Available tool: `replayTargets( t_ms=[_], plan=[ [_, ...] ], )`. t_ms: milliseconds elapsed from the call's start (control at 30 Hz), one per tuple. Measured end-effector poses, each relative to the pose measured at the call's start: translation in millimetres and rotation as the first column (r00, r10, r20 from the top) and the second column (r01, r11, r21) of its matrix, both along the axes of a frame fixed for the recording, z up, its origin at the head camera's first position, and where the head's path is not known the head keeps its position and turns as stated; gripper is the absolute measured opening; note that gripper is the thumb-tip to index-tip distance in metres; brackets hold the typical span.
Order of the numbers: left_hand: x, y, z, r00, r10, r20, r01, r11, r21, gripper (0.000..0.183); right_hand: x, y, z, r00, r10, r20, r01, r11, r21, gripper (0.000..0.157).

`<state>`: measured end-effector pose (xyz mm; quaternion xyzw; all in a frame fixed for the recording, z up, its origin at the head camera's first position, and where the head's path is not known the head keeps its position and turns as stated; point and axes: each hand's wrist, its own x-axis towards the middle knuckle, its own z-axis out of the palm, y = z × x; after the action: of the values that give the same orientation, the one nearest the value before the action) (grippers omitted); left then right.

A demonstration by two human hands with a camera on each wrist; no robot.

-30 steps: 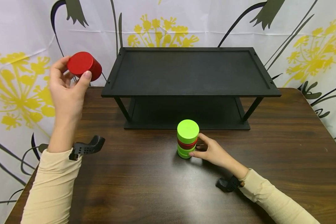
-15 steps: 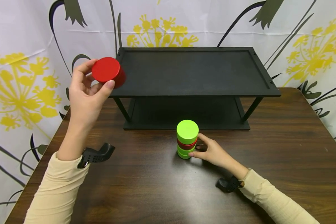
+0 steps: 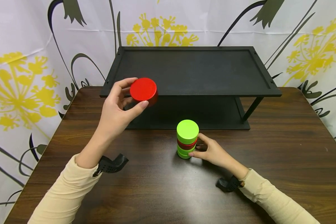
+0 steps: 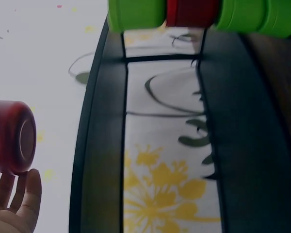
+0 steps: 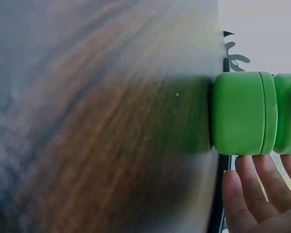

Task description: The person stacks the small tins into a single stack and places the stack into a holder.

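Observation:
My left hand (image 3: 116,112) holds a red round canister (image 3: 143,89) between thumb and fingers, raised in front of the black rack's upper shelf. In the left wrist view this canister (image 4: 12,138) shows a ringed recess in its end. On the table stands an upright stack: a lower green canister (image 3: 183,153), a red one (image 3: 187,145) and a bright green one (image 3: 188,130) on top. My right hand (image 3: 212,151) grips the stack low down, thumb in front and fingers behind. A seam rings the lower green canister (image 5: 240,114) in the right wrist view.
A black two-tier rack (image 3: 190,70) stands at the back of the dark wooden table (image 3: 156,189), just behind the stack. Behind it hangs a white cloth (image 3: 98,18) with yellow and grey plant prints. Both wrists wear black camera mounts.
My left hand has carried the red canister rightward and down, from the left of the rack to in front of its upper shelf. The right hand and the stack have stayed put.

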<state>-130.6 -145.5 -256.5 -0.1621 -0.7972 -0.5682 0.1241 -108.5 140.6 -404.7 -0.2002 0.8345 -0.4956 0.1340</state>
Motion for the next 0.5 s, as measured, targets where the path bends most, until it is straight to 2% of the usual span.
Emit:
replayTargets(
  t_ms=[233, 500],
  plan=[
    [5.8, 17, -9.5, 0.99, -0.124, 0.069, 0.123, 0.992, 0.009, 0.062, -0.8, 0, -0.3, 1.0, -0.001, 0.013, 0.001, 1.0, -0.001, 0.057],
    [14.1, 35, -21.5, 0.978, -0.204, 0.041, 0.207, 0.976, -0.065, 0.062, -0.8, 0, -0.7, 1.0, -0.006, 0.02, 0.007, 1.0, -0.002, 0.059]
  ],
)
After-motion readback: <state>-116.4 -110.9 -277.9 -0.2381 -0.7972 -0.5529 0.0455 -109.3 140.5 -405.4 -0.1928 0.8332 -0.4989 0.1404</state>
